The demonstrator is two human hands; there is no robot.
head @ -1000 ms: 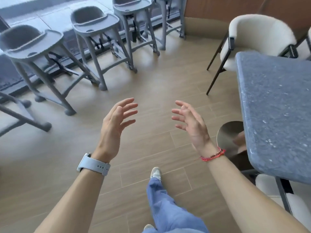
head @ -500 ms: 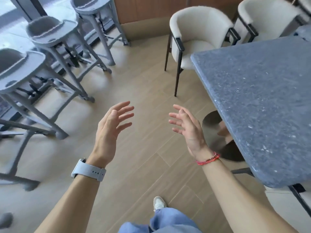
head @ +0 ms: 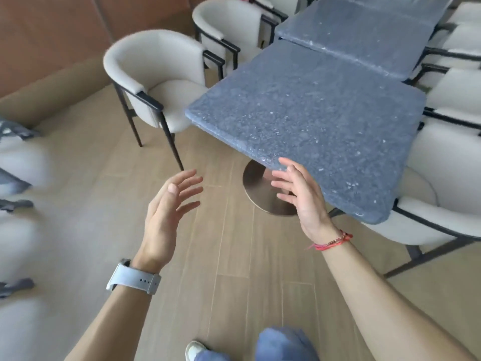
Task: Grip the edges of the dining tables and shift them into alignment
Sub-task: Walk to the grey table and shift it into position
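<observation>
A square dining table (head: 312,110) with a speckled blue-grey top stands ahead on a round metal base (head: 256,188). Behind it a second blue-grey table (head: 364,29) sits offset to the right, their edges out of line. My left hand (head: 169,212) hovers over the floor with fingers spread, well left of the near table's edge. My right hand (head: 299,196) is raised with fingers spread, its fingertips just short of the near edge; I cannot tell whether it touches. Neither hand holds anything.
White upholstered armchairs with black frames flank the tables: one at the left (head: 156,79), another behind it (head: 229,24), several along the right (head: 442,204). Blurred grey high-chair parts (head: 15,188) show at the far left. A wooden wall panel (head: 52,35) runs behind.
The view has swung right and forward: the high chairs slid off to the left, and both tables came into view. My hands stayed raised and spread, now close to the near table's edge.
</observation>
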